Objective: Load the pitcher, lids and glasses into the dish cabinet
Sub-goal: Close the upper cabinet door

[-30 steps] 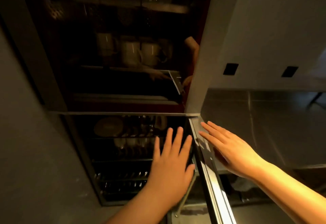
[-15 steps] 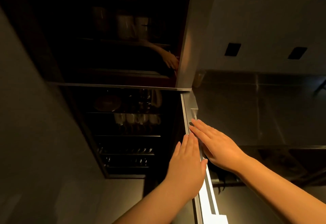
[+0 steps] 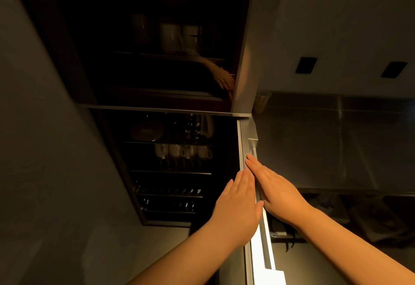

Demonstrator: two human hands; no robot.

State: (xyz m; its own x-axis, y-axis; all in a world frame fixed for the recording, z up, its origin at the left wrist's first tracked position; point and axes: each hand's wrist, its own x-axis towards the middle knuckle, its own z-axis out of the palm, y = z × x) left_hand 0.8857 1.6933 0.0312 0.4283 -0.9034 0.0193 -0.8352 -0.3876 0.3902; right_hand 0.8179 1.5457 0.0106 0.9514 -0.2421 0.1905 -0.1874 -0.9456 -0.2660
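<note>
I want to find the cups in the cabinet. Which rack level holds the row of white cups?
The second level from the top holds the white cups, side by side. The level above has a round plate; the lower levels show only wire racks.

txt: none legible | labels/brands/nos: none | scene too dark & blurry to read

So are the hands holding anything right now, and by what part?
Nothing is held: left hand and right hand lie flat, fingers straight, against the dark glass cabinet door's metal edge.

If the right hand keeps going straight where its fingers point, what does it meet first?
Most likely the cabinet door: the right hand already lies flat along the door's metal edge, fingers pointing up it. Depth is unclear.
</note>
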